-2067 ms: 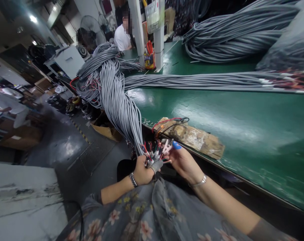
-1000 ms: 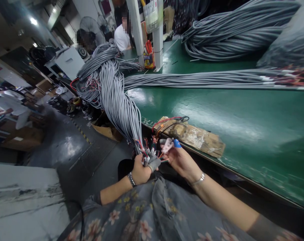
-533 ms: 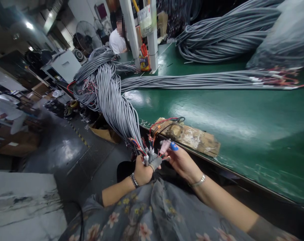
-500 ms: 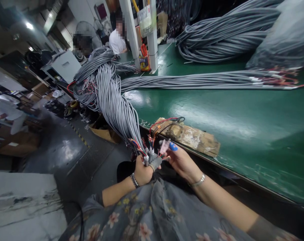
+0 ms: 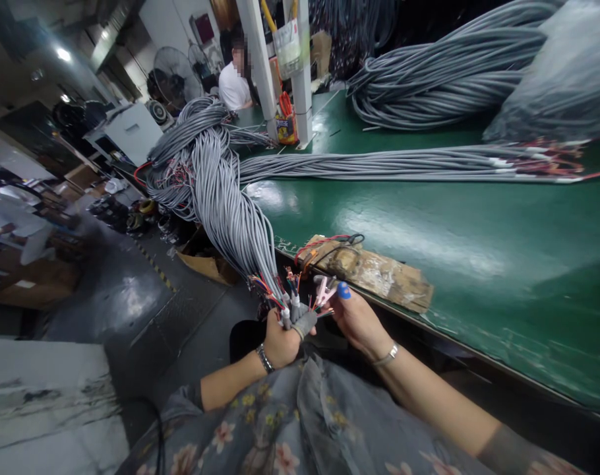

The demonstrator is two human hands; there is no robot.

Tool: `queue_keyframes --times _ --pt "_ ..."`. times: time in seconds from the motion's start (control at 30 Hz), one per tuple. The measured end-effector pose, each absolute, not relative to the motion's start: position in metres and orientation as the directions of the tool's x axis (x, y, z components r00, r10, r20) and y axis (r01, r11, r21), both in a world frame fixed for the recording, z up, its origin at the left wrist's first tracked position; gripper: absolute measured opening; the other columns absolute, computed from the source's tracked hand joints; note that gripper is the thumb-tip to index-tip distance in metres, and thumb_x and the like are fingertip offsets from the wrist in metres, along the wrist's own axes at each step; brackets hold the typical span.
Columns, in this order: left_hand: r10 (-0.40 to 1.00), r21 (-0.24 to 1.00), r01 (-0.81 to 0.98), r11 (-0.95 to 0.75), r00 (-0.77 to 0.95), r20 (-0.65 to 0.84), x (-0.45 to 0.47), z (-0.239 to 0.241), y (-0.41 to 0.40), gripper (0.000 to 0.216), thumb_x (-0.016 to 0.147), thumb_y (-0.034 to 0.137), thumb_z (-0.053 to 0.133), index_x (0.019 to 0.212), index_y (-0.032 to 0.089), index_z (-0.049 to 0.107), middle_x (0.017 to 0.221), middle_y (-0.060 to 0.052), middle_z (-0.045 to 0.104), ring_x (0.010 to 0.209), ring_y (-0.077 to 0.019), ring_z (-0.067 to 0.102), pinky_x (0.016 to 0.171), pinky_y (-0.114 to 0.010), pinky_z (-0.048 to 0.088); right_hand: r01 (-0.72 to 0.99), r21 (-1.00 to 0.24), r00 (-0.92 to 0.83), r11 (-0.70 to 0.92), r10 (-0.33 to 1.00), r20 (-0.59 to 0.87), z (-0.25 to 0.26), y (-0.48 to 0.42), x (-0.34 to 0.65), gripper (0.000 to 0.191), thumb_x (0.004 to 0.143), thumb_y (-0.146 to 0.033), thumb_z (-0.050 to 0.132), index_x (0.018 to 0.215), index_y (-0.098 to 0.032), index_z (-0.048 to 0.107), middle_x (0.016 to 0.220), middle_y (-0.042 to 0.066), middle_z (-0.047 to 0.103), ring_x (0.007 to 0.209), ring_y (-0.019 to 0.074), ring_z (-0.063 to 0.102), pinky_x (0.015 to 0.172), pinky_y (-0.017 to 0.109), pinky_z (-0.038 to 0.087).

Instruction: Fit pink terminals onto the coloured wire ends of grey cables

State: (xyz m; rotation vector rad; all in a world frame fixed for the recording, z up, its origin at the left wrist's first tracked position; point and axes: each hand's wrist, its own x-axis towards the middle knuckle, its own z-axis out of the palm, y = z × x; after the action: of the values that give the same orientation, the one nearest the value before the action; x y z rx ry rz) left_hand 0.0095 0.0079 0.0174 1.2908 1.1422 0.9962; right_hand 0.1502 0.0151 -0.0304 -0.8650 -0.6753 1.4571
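Observation:
In front of my body, my left hand (image 5: 283,340) is closed around several grey cable ends (image 5: 286,318), its thumb covered in grey wrapping. Thin coloured wires (image 5: 268,290) fan out above that fist. My right hand (image 5: 357,320), with blue tape on its thumb, pinches a small pale pink forked tool (image 5: 324,291), perhaps a clip or snips. The tool is close beside wires (image 5: 322,311) that stick out to the right of my left hand. From the fist the thick grey cable bundle (image 5: 231,204) runs up onto the bench.
A worn wooden block (image 5: 379,274) with red and black leads lies at the green bench's (image 5: 453,218) front edge. More cables (image 5: 369,166) stretch across the bench, with a large coil (image 5: 438,86) behind. A white post (image 5: 302,99) stands there; a person (image 5: 234,82) sits beyond.
The pink tool has turned, and its forked shape shows more plainly. My left hand keeps its hold on the cables and has barely shifted.

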Motion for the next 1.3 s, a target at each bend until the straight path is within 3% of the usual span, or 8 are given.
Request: queue_keyframes --times 0.13,0.27,0.43,0.57,0.7,0.87,1.1,1.3 --pt "0.982 0.996 0.060 0.069 0.171 -0.078 0.011 0.016 0.008 0.041 0.064 0.053 0.076 0.054 0.016 0.061 0.049 -0.001 0.061 0.050 -0.0140 0.057 0.056 -0.028 0.047 -0.658 -0.736 -0.083 -0.162 0.986 -0.143 -0.030 0.017 0.145 0.051 0.065 -0.070 0.069 0.077 -0.020 0.068 0.067 0.002 0.062 0.059 0.0173 0.052 0.062 0.034 0.046" --pt "0.984 0.996 0.062 0.070 0.162 -0.079 0.010 0.015 0.007 0.041 0.064 0.053 0.076 0.055 0.016 0.062 0.051 -0.002 0.063 0.050 -0.0141 0.058 0.055 -0.027 0.048 -0.707 -0.685 -0.090 -0.178 0.983 -0.163 -0.029 0.015 0.143 0.047 0.068 -0.066 0.069 0.074 -0.020 0.069 0.067 0.003 0.062 0.063 0.0184 0.054 0.066 0.034 0.047" --pt "0.982 0.995 0.063 0.073 0.167 -0.083 0.009 0.018 0.007 0.041 0.065 0.055 0.075 0.058 0.016 0.063 0.051 -0.002 0.063 0.050 -0.0145 0.059 0.054 -0.027 0.049 -0.700 -0.682 -0.144 -0.210 0.978 -0.153 -0.026 0.009 0.151 0.043 0.072 -0.064 0.068 0.078 -0.022 0.071 0.071 0.003 0.063 0.064 0.0164 0.053 0.062 0.031 0.046" --pt "0.973 0.995 0.065 0.071 0.217 -0.083 0.009 0.025 0.007 0.041 0.063 0.054 0.077 0.054 0.016 0.062 0.049 -0.002 0.063 0.047 -0.0152 0.059 0.050 -0.027 0.050 -0.616 -0.721 -0.285 -0.317 0.943 -0.171 -0.021 0.000 0.156 0.043 0.063 -0.055 0.080 0.086 -0.020 0.072 0.076 0.003 0.066 0.062 0.0154 0.058 0.059 0.028 0.045" --pt "0.969 0.996 0.076 0.054 0.238 -0.071 0.009 0.026 0.007 0.040 0.063 0.051 0.078 0.051 0.017 0.061 0.047 -0.002 0.061 0.046 -0.0148 0.058 0.053 -0.028 0.051 -0.568 -0.764 -0.226 -0.306 0.951 -0.213 -0.014 -0.006 0.154 0.037 0.057 -0.045 0.086 0.079 -0.020 0.071 0.070 0.000 0.066 0.059 0.0137 0.059 0.056 0.026 0.042" --pt "0.964 0.991 0.099 0.090 0.242 -0.111 0.004 0.015 0.007 0.037 0.062 0.048 0.079 0.056 0.016 0.062 0.050 -0.001 0.061 0.049 -0.0141 0.058 0.053 -0.026 0.050 -0.527 -0.793 -0.148 -0.306 0.952 -0.269 -0.012 -0.007 0.147 0.035 0.056 -0.046 0.086 0.070 -0.019 0.068 0.063 0.000 0.066 0.053 0.0133 0.057 0.053 0.026 0.043" --pt "0.877 0.970 0.238 0.043 0.457 -0.151 -0.008 0.001 0.013 0.024 0.066 0.035 0.078 0.063 0.015 0.066 0.057 -0.001 0.064 0.051 -0.0121 0.057 0.050 -0.022 0.045 -0.421 -0.873 -0.150 -0.247 0.968 -0.202 -0.003 -0.008 0.146 0.035 0.054 -0.046 0.086 0.066 -0.020 0.065 0.063 -0.001 0.067 0.054 0.0157 0.058 0.057 0.031 0.051" --pt "0.919 0.983 0.146 0.112 0.361 -0.158 -0.003 0.010 0.011 0.033 0.063 0.042 0.079 0.059 0.015 0.061 0.053 0.000 0.062 0.049 -0.0122 0.055 0.052 -0.024 0.047 -0.440 -0.860 -0.077 -0.259 0.965 -0.251 -0.003 -0.011 0.141 0.038 0.058 -0.052 0.082 0.070 -0.021 0.063 0.060 -0.001 0.063 0.052 0.0145 0.055 0.053 0.029 0.047"
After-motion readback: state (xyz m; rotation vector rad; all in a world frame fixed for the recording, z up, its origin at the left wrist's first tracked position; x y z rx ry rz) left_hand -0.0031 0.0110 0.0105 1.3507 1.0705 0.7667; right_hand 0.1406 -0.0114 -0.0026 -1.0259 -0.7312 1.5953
